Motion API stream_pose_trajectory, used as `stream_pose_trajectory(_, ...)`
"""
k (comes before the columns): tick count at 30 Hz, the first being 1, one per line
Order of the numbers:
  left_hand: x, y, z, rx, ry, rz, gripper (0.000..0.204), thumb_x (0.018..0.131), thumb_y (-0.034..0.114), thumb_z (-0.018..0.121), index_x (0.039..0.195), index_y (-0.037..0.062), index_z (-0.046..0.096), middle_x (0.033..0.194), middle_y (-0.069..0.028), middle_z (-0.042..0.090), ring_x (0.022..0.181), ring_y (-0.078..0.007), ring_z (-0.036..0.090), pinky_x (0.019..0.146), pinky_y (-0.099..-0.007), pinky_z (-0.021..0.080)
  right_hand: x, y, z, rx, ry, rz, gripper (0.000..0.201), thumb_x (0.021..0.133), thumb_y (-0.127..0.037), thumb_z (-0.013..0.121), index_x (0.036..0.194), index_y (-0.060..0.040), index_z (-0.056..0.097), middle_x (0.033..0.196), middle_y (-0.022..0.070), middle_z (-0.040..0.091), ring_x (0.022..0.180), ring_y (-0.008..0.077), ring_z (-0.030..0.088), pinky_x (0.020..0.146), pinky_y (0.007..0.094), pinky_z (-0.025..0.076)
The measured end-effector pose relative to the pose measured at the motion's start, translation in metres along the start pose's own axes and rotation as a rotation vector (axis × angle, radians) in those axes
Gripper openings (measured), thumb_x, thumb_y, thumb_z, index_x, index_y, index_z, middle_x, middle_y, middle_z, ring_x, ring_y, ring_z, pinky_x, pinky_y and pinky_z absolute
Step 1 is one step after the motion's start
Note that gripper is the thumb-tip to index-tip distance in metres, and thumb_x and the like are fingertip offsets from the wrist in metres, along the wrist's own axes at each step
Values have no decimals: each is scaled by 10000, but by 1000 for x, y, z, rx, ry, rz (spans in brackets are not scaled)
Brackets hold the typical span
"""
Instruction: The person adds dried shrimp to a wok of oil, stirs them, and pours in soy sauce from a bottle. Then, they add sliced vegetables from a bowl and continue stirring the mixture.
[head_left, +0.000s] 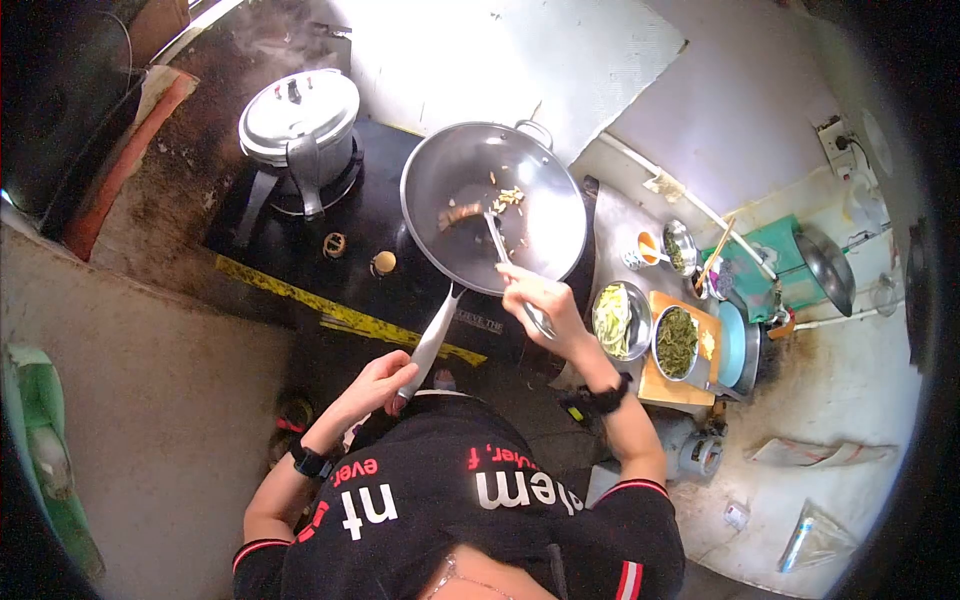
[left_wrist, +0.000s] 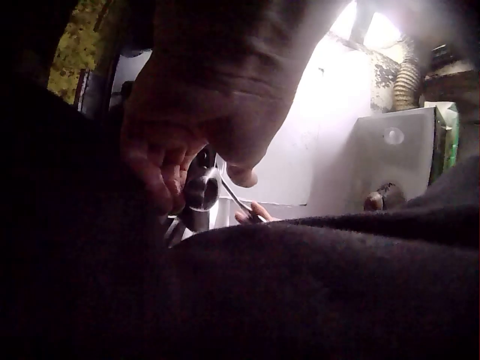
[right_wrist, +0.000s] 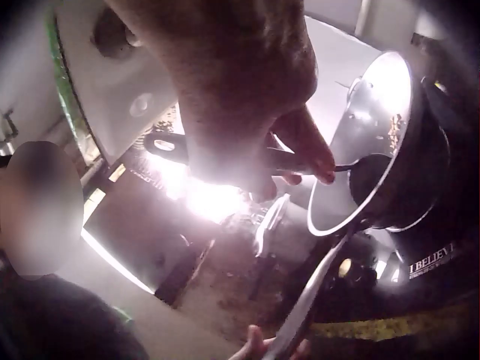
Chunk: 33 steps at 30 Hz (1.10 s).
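Observation:
A wide grey wok (head_left: 440, 180) sits over the black stove, with small pale yellowish pieces of food (head_left: 508, 198) low in its bowl. My left hand (head_left: 378, 382) is at the end of the wok's long metal handle (head_left: 432, 335), with fingers curled about it. In the left wrist view those fingers (left_wrist: 169, 169) lie around the handle's end. My right hand (head_left: 545, 308) grips a long-handled spatula (head_left: 497, 238) whose far end reaches into the wok beside the food. The spatula's dark handle end (right_wrist: 166, 147) sticks out behind the right hand in the right wrist view.
A lidded pressure cooker (head_left: 300, 120) stands on the left burner, steam near it. To the right are a bowl of pale green strips (head_left: 615, 322), a bowl of dark green vegetables (head_left: 677, 345) on a cutting board (head_left: 655, 385), and an orange-rimmed cup (head_left: 640, 255). A gas cylinder (head_left: 695, 455) stands below.

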<state>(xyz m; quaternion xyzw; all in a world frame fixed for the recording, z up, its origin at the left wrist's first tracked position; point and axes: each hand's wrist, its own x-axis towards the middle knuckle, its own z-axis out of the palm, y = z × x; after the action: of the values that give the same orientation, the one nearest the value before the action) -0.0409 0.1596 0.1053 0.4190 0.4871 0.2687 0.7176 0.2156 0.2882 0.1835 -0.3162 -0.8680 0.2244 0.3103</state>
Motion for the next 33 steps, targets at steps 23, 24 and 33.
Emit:
stream_pose_trajectory(23,-6,11,0,43,-21,-13,302,844,292,601,958,28,509,611,16,505,486,-55,486,422,-196,394,-38,-15,-41,-164,-169,37,60,685,-22,576,714,-50,532,1042,183,602,800,294,629,675,333,509)
stream_pose_trajectory(24,-6,12,1,45,-21,-12,302,844,292,601,958,28,509,611,16,505,486,-55,486,422,-196,394,-33,-3,-33,-147,-129,38,60,686,-6,566,707,-48,528,1031,193,603,798,309,625,679,329,505)
stream_pose_trajectory(33,-5,7,2,14,-18,27,293,845,297,601,939,36,506,607,19,496,484,-49,483,421,-192,403,33,67,25,-208,160,-21,50,685,32,568,711,-1,540,993,227,605,626,295,611,580,322,480)
